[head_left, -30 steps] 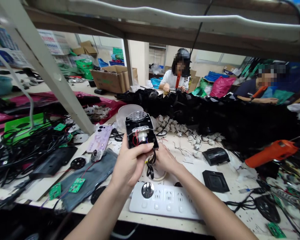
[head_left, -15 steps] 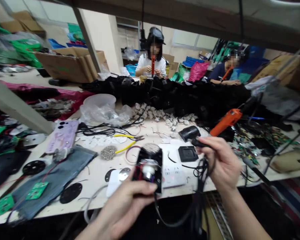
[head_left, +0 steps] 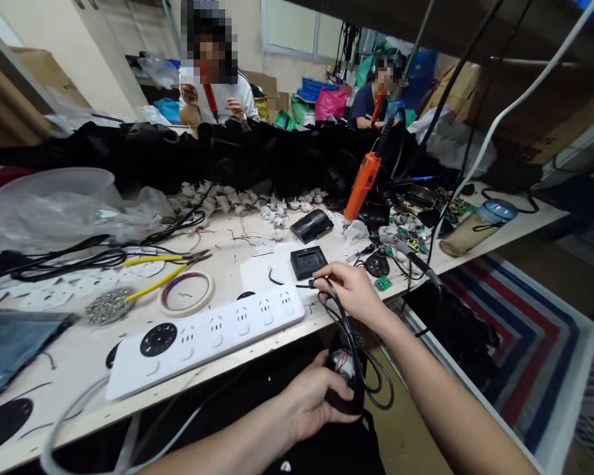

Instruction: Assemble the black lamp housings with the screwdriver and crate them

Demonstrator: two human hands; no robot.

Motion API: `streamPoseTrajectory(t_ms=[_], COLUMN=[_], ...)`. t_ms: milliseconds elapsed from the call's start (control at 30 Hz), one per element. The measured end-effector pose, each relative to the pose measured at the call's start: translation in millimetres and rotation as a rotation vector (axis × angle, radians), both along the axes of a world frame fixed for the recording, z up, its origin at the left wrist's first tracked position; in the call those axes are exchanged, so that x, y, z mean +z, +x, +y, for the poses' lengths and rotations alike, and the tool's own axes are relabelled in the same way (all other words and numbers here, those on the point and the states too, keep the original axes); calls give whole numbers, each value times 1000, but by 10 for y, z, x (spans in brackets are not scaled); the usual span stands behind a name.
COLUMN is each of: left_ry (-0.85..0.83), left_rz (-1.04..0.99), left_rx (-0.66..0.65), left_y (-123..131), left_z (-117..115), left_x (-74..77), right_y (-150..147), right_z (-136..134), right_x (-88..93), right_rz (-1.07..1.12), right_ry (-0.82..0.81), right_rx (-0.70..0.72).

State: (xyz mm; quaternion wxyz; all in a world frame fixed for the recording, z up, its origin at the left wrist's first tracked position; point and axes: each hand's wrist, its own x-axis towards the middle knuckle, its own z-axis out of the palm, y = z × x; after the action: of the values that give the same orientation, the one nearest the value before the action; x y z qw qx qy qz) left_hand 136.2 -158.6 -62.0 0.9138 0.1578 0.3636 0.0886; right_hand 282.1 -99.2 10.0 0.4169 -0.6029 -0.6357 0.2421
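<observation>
My left hand point(head_left: 321, 399) grips a black housing point(head_left: 351, 389) below the table's front edge; a silvery round part and thin red wires show inside it. My right hand point(head_left: 349, 290) pinches a black cable point(head_left: 344, 323) at the table edge, and its loops hang down over the housing. Just beyond my right fingertips lies a square black part point(head_left: 307, 261), with a black curved shell point(head_left: 311, 225) behind it. A white power strip point(head_left: 202, 340) lies along the front edge, left of my right hand.
An orange electric screwdriver point(head_left: 362, 188) hangs at centre right. Yellow-handled pliers point(head_left: 153, 284), a tape roll point(head_left: 185, 293) and a pile of screws point(head_left: 106, 307) lie left. A bottle point(head_left: 478, 227) lies right. Two people sit beyond black material point(head_left: 277, 158).
The view has swung right. My left hand has lowered the housing off the table's edge, and my right hand has drawn closer to it with the cable. The whole power strip is now uncovered.
</observation>
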Motion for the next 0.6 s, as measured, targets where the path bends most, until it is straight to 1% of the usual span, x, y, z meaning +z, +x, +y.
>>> streamPoseTrajectory(t_ms=[67,133,233,333,467,600], left_ry=[10,18,7,-31,-135,-210], left_rz=[18,47,28,-68,-150,-139], left_rx=[-14,-26,-26,-23,-22,-30], left_y=[30,29,-25,-107,-165,-142], left_z=[23,69,147,216,278,295], left_x=[-84,-91,-21,38,26,8], right_y=[-41,-81,-127,-162,-220,-279], right_z=[73,127,180,219,289,365], right_x=[-111,-156,-146,-116,-110,-102], right_rz=[25,37,53,55,-39,-112], right_ry=[-40,-50,-62,-65,-17,13], right_rx=[84,154,236,286,317,342])
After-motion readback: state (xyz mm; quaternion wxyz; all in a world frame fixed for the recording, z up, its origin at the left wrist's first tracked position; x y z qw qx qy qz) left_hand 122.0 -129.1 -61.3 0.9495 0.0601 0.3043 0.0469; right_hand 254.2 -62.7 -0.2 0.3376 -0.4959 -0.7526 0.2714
